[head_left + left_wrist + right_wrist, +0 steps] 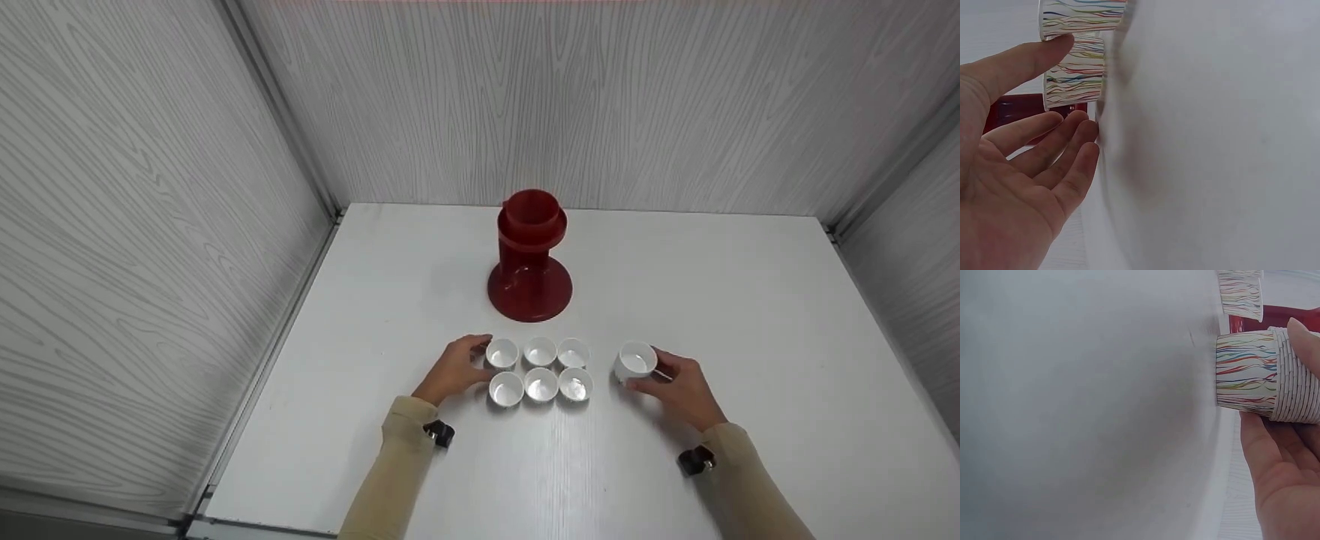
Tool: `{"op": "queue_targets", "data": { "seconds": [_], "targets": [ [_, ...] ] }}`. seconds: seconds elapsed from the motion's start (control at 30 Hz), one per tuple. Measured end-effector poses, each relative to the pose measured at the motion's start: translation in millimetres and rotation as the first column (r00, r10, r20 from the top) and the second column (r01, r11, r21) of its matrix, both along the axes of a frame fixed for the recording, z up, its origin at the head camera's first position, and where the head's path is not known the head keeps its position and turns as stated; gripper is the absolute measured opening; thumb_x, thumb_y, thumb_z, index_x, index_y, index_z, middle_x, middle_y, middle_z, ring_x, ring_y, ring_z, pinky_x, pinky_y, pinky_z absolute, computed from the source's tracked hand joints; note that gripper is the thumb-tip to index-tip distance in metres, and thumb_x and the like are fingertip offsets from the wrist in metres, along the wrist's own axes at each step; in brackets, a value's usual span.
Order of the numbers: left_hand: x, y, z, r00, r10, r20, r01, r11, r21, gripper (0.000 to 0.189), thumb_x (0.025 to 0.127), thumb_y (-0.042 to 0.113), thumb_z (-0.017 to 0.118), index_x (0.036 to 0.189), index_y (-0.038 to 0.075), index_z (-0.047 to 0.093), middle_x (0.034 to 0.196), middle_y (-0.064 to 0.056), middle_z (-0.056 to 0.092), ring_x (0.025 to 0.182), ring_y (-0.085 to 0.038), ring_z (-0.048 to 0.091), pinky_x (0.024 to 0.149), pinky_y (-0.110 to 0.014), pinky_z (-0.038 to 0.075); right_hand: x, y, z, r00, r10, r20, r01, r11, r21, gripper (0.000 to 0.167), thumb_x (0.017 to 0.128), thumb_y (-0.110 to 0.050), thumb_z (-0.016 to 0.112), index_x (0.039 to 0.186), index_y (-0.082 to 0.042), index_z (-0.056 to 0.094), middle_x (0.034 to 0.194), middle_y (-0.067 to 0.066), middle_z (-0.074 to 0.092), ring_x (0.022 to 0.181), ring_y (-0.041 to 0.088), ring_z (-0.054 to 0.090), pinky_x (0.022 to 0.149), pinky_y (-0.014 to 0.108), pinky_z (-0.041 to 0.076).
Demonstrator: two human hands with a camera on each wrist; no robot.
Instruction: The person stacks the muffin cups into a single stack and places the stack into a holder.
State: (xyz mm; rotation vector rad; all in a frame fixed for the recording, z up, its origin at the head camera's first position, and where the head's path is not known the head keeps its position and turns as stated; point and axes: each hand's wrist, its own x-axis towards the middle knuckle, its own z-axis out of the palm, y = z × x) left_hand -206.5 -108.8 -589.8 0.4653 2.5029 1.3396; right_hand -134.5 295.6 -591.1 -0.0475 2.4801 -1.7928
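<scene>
My right hand (681,386) grips a nested stack of small white paper cups (636,361), thumb on one side and fingers on the other. In the right wrist view the stack (1247,374) shows wavy coloured lines and many layered rims. Left of it, several single paper cups (541,385) stand upright in two rows, mouths up. My left hand (454,369) is at the left end of the rows, thumb and fingers spread around the back-left cup (502,354). In the left wrist view its fingertips lie right beside that striped cup (1075,84).
A dark red stand (529,289) with a round base and a cup-shaped top stands behind the rows of cups. White wood-grain panels (465,105) enclose the white table (712,285) at the back and both sides.
</scene>
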Motion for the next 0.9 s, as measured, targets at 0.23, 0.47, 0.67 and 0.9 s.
{"op": "queue_targets", "data": {
  "seconds": [0.23,0.47,0.67,0.9],
  "targets": [
    [-1.0,4.0,-2.3,1.0,0.011,-0.011,-0.011,1.0,0.019,0.072,0.084,0.02,0.087,0.144,-0.004,0.055,0.136,-0.021,0.065,0.123,-0.035,0.063,0.111,-0.047,0.051,-0.4,-0.1,-1.7,1.0,0.01,-0.014,-0.01,1.0,-0.025,0.073,0.078,-0.016,0.091,0.143,-0.006,0.061,0.142,0.018,0.064,0.117,-0.004,0.065,0.1,0.014,0.053],
    [-3.6,5.1,-7.2,1.0,0.018,-0.019,-0.017,0.999,0.048,0.067,0.084,0.018,0.087,0.141,-0.003,0.059,0.135,-0.019,0.067,0.119,-0.034,0.066,0.108,-0.046,0.054,-0.4,-0.5,-2.3,1.0,0.014,-0.024,-0.015,0.999,-0.038,0.072,0.078,-0.014,0.091,0.142,-0.004,0.061,0.142,0.019,0.064,0.117,-0.004,0.065,0.101,0.014,0.053],
    [-3.2,6.5,-6.9,0.999,0.048,0.001,-0.048,0.996,0.071,0.064,0.084,0.021,0.088,0.138,-0.001,0.062,0.133,-0.017,0.069,0.115,-0.031,0.067,0.105,-0.046,0.055,-0.1,-0.3,-1.9,1.0,0.009,-0.02,-0.01,1.0,-0.02,0.071,0.079,-0.017,0.091,0.142,-0.005,0.061,0.141,0.018,0.065,0.117,-0.005,0.065,0.101,0.013,0.052],
    [-3.2,6.1,-5.7,0.997,0.08,0.024,-0.081,0.995,0.053,0.064,0.084,0.024,0.088,0.138,0.002,0.063,0.134,-0.015,0.069,0.113,-0.028,0.067,0.102,-0.044,0.056,0.0,-0.8,-1.1,1.0,0.005,-0.022,-0.004,1.0,0.012,0.071,0.079,-0.02,0.091,0.142,-0.007,0.062,0.14,0.016,0.066,0.116,-0.006,0.065,0.1,0.011,0.052]
  ]
}}
